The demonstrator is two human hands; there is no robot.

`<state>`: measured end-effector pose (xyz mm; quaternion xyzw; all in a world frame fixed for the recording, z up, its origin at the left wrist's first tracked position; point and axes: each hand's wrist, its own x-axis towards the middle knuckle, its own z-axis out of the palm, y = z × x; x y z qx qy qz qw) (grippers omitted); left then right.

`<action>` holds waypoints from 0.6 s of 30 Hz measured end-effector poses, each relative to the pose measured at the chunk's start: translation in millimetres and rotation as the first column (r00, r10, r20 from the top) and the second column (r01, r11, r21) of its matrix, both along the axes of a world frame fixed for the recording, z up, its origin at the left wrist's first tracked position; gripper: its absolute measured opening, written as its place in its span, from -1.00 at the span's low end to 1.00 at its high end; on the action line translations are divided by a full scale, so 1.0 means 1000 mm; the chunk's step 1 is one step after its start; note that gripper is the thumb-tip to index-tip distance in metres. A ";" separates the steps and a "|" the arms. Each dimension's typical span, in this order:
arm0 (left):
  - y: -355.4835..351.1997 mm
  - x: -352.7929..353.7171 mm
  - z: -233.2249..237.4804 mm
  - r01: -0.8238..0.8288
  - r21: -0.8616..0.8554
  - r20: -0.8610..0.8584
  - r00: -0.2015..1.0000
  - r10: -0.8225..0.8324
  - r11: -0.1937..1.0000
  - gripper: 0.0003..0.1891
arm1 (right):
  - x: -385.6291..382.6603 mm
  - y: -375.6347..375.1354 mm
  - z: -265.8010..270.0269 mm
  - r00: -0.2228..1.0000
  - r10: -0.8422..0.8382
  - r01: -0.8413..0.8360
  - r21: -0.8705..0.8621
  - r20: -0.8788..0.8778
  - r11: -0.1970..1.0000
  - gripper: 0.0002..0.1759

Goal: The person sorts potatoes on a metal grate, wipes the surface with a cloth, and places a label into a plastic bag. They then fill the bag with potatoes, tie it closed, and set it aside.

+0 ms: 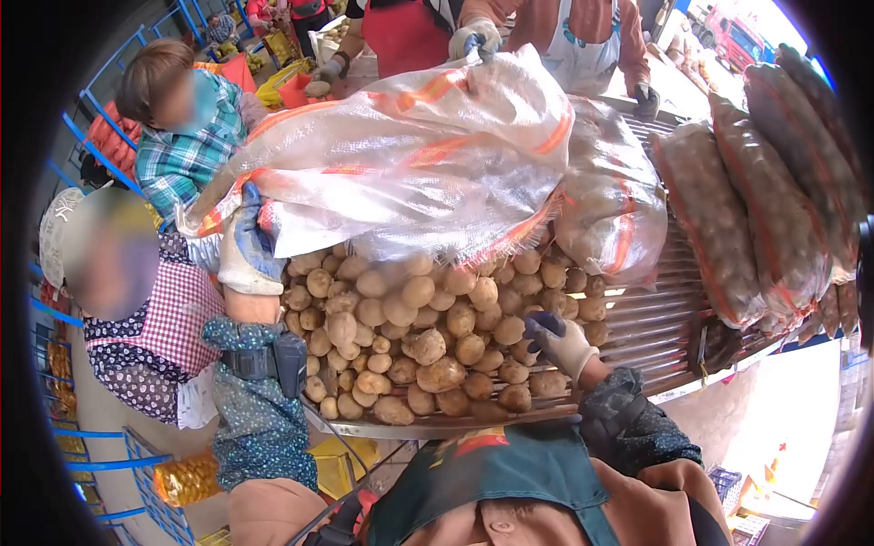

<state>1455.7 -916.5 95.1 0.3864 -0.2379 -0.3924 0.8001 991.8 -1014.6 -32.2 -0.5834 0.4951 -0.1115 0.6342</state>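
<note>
A large white woven sack with orange stripes (410, 136) stretches across the sorting table, its frayed mouth hanging over a heap of potatoes (442, 318). At the sack's left end, my left hand (250, 244), in a white glove with blue fingers, is closed on the fabric. My right hand (563, 344), gloved alike, is over the right side of the heap, fingers apart and holding nothing, close to several potatoes. Across the table, a co-worker's gloved hand (475, 38) is on the sack's far edge. The sack hides the far part of the heap.
A filled sack (614, 196) lies right of the heap on the slatted metal table (637, 318). Several full sacks (710, 218) line the right side. Two people stand close on my left, a checked apron (177, 314) on the nearer. Others stand across the table.
</note>
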 end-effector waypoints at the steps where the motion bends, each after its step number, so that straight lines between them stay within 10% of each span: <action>1: 0.004 -0.012 0.001 -0.009 -0.015 -0.032 0.999 0.008 1.000 -0.65 | -0.001 0.000 0.003 1.000 -0.010 0.010 0.006 -0.005 1.000 -0.53; 3: 0.015 -0.059 0.018 -0.026 -0.010 -0.146 0.989 0.025 1.000 -0.61 | -0.006 -0.005 -0.005 0.997 -0.046 0.047 -0.019 0.060 0.999 -0.52; 5: 0.049 -0.024 -0.039 0.400 -0.277 -0.060 0.901 -0.431 0.874 -0.66 | -0.006 -0.020 -0.008 0.966 -0.135 0.225 -0.462 0.219 0.858 -0.49; 7: 0.077 -0.076 -0.036 0.022 -0.002 -0.058 0.998 -0.022 1.000 -0.72 | -0.002 -0.041 0.040 0.971 -0.132 0.230 -0.634 0.198 0.738 -0.20; 9: 0.113 -0.092 -0.065 -0.314 0.223 0.824 0.566 -0.007 0.923 -0.75 | 0.000 -0.075 0.065 0.960 -0.088 0.274 -0.821 0.267 0.500 0.05; 10: 0.127 -0.105 -0.065 -0.331 0.211 0.832 0.555 0.009 0.920 -0.75 | 0.002 -0.091 0.081 0.910 -0.044 0.388 -0.811 0.411 0.437 0.08; 12: 0.142 -0.138 -0.067 -0.063 0.416 0.247 0.968 -0.046 0.907 -0.73 | 0.002 -0.113 0.106 0.730 0.086 0.512 -0.626 0.678 0.588 0.01; 13: 0.136 -0.157 -0.063 -0.083 0.413 0.251 0.968 -0.025 0.907 -0.73 | 0.002 -0.116 0.122 0.559 0.163 0.527 -0.500 0.813 0.687 -0.08; 17: 0.111 -0.223 -0.048 -0.245 0.284 0.936 0.280 -0.213 0.927 -0.63 | -0.015 -0.178 0.121 0.769 0.256 0.221 -0.619 0.586 0.754 -0.46; 18: 0.107 -0.233 -0.048 -0.124 0.430 0.839 0.422 -0.345 0.894 -0.63 | -0.004 -0.187 0.125 0.732 0.333 0.151 -0.618 0.595 0.771 -0.59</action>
